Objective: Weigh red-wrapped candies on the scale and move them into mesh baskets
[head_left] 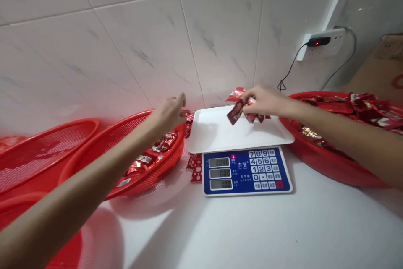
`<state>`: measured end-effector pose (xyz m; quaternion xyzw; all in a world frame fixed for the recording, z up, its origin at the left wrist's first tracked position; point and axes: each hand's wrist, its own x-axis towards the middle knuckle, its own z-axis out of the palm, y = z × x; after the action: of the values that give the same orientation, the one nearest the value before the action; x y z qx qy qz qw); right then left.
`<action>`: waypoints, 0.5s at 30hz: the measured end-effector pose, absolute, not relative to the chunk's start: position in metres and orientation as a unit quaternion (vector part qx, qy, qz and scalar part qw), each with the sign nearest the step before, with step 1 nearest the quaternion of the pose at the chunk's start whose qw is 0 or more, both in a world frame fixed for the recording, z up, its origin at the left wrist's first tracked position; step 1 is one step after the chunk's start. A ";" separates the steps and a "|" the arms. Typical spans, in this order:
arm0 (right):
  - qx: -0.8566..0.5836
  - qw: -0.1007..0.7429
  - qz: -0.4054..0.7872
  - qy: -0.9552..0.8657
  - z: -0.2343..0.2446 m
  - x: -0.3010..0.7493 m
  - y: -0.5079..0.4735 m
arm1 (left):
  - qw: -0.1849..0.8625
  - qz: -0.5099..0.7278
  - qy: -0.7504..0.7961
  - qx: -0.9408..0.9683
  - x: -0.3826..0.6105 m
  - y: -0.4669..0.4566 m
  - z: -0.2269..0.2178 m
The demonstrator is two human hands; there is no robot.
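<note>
My right hand (260, 101) is closed on several small red packets (235, 113) above the white pan (214, 132) of a digital scale. Whether some of them rest on the pan I cannot tell. The blue scale panel (245, 171) has three lit displays and a white keypad. My left hand (171, 113) is slightly blurred, its fingers curled, over the far rim of a red plastic basket (179, 147) left of the scale. Anything in its fingers is hidden. Shiny red packets (145, 162) lie inside that basket.
More red baskets (91, 128) stand at the left. To the right, a red basket (302, 164) holds many red packets (362, 107). Flat red packets (196, 170) lie beside the scale on the white table (239, 231). A power strip (327, 44) and cables are at the tiled wall, near a cardboard box (371, 69).
</note>
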<state>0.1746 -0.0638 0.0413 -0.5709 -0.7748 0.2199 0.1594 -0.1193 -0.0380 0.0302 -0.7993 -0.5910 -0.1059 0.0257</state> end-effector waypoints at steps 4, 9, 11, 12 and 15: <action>-0.558 0.074 0.231 -0.793 0.021 0.147 -0.039 | 0.043 -0.092 -0.638 -0.763 -0.170 -0.013 0.023; -0.565 0.001 0.283 -0.775 0.022 0.144 -0.027 | -0.014 -0.058 -0.643 -0.763 -0.187 -0.001 -0.009; -0.578 0.025 0.256 -0.775 0.028 0.156 -0.034 | -0.029 -0.069 -0.634 -0.770 -0.186 -0.002 -0.012; -0.583 0.053 0.229 -0.778 0.031 0.165 -0.040 | -0.031 -0.080 -0.631 -0.771 -0.184 -0.004 -0.009; -0.594 0.155 0.115 -0.781 0.032 0.214 -0.067 | -0.030 -0.155 -0.619 -0.769 -0.171 -0.021 0.014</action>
<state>0.2139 -0.0669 0.0321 -0.5940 -0.7810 0.1153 0.1548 -0.1709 -0.0213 0.0140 -0.7690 -0.6194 -0.1548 -0.0300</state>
